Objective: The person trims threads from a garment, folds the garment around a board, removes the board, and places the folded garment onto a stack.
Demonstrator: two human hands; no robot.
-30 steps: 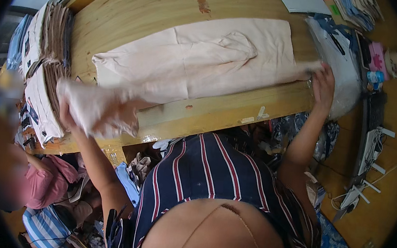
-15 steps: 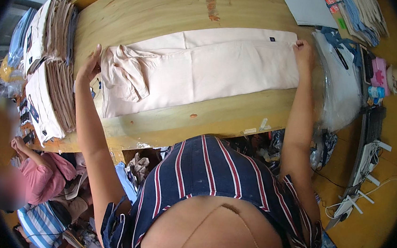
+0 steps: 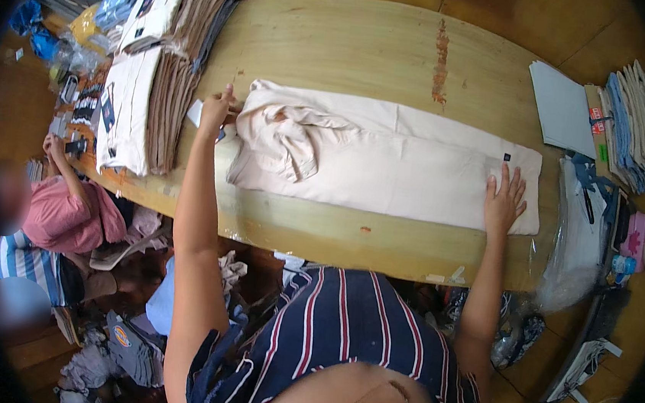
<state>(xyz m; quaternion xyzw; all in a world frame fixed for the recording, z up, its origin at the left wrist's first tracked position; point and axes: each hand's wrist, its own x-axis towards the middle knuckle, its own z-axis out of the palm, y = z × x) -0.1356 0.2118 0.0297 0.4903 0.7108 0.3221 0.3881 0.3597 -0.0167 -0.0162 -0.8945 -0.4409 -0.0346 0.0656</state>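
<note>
A pale cream garment (image 3: 418, 164), which looks like a pair of trousers folded lengthwise, lies flat along the wooden table (image 3: 328, 48). Its left end is bunched in loose folds, and a small dark label shows near the right end. My right hand (image 3: 503, 200) rests open on the right end, palm down with fingers spread, just below that label. At the opposite end my left hand (image 3: 219, 108) has its fingers curled in beside the garment's edge. What they hold is hidden. A white card (image 3: 195, 112) lies just left of this hand.
Tall stacks of folded garments (image 3: 127, 111) stand at the table's left. On the right lie clear plastic bags (image 3: 569, 231), white sheets (image 3: 560, 111) and more folded clothes (image 3: 636, 125). Another person in a pink top (image 3: 68, 214) sits at lower left, near piled clothes (image 3: 133, 346).
My right hand has let go of the garment's right edge and now lies flat on the cloth. My left hand's fingers have curled in at the left end. The whole view has shifted.
</note>
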